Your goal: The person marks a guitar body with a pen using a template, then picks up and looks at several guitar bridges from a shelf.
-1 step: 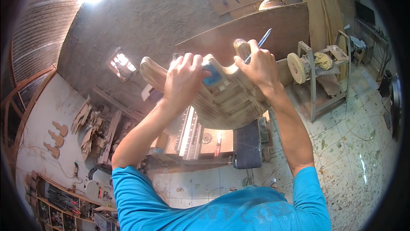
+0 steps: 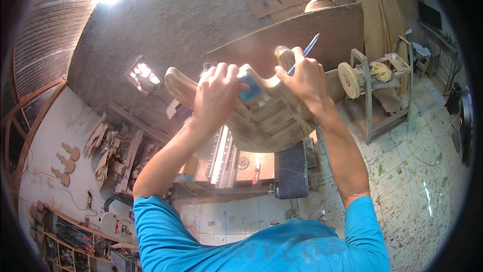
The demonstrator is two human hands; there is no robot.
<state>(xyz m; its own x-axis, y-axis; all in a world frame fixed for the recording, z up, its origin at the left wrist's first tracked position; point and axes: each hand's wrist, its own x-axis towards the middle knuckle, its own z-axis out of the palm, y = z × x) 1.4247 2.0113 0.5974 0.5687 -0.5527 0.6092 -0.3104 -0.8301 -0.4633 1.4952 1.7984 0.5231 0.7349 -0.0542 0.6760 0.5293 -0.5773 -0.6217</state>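
An electric guitar body (image 2: 274,123) of striped, unfinished wood is held up at a slant over the workbench. My left hand (image 2: 216,93) is closed over its upper edge, between the long left horn and the middle. Beside that thumb lies a blue patch or pad (image 2: 249,88) against the wood; whether the hand holds it is unclear. At the shorter right horn, my right hand (image 2: 304,78) is closed on the body. A slim blue-and-silver pencil or pen (image 2: 312,44) sticks up between its fingers. Both hands' fingertips are partly hidden.
Below the body are a saw table (image 2: 264,164) with metal rails and a belt sander (image 2: 292,174). A buffing wheel (image 2: 349,80) on a metal frame stands right. Wood offcuts (image 2: 108,153) pile up left, near shelves (image 2: 70,239). A large board (image 2: 302,35) leans behind.
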